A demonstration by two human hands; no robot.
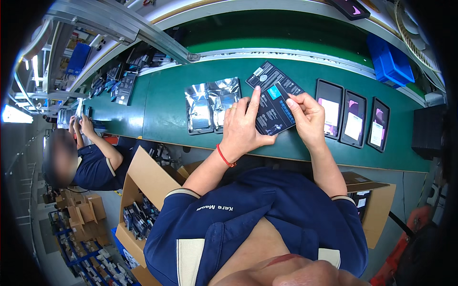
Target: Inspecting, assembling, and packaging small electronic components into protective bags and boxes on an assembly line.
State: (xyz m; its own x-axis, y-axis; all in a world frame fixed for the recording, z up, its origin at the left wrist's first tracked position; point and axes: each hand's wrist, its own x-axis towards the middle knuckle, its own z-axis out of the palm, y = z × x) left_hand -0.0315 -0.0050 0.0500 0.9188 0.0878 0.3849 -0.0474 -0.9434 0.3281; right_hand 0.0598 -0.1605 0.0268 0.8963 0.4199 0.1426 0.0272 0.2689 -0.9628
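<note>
Over the green bench I hold a flat dark printed package (275,113) with a light blue patch, tilted between both hands. My left hand (238,125) grips its left side, fingers along the edge and thumb at the lower corner. The fingers of my right hand (309,117) pinch it near the upper right edge. Just behind it is a second dark printed package (273,75), partly covered by the first; whether my left fingertips touch it, I cannot tell. Two shiny silver pouches (199,109) lie side by side left of my left hand.
Several black trays (354,117) with pale labels stand in a row to the right. A blue bin (390,64) is at the back right. Dark packages (126,88) pile at the left. Open cartons (143,190) flank me below the bench (164,112). A co-worker (98,159) works at far left.
</note>
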